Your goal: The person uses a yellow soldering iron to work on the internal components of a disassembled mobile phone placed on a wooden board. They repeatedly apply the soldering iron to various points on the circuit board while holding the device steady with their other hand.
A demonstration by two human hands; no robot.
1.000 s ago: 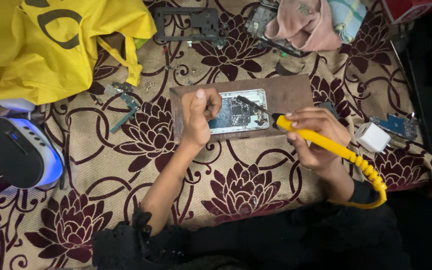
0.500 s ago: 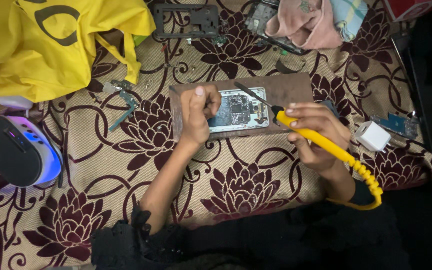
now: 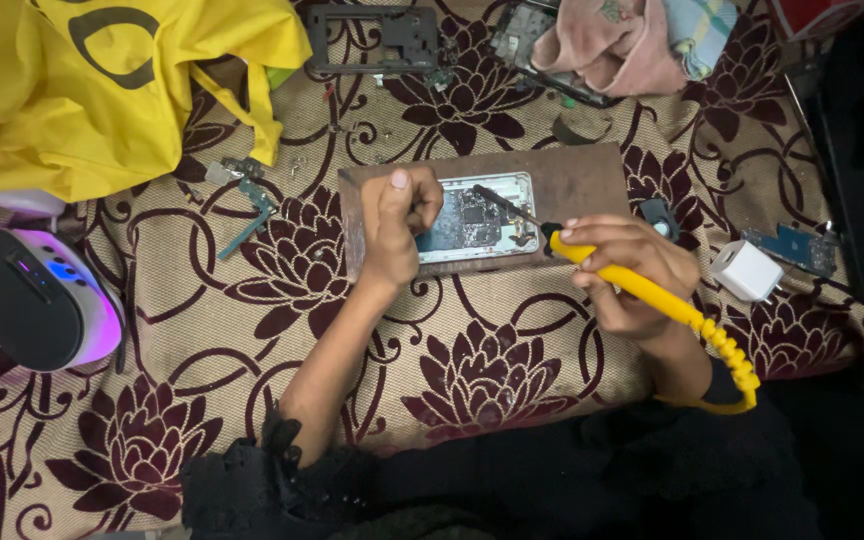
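Note:
An opened phone point(image 3: 482, 215) with its circuit board exposed lies on a brown wooden board point(image 3: 592, 180) set on the flowered cloth. My left hand point(image 3: 397, 225) rests on the phone's left end, fingers curled; whether they pinch anything is too small to tell. My right hand point(image 3: 627, 270) grips a yellow-handled soldering iron point(image 3: 642, 290), whose dark metal tip reaches up-left over the phone's board. The iron's ribbed yellow cord sleeve curves down past my right wrist.
A yellow bag point(image 3: 102, 85) lies at the top left, a round black speaker with a lit rim point(image 3: 32, 300) at the left. A black phone frame point(image 3: 377, 40), pink cloth point(image 3: 612, 45), white charger plug point(image 3: 747, 270), a small green circuit board point(image 3: 797, 245) and loose small parts point(image 3: 247, 200) surround the board.
The soldering iron's tip has shifted slightly up and left over the phone. My left hand stays on the phone's left end.

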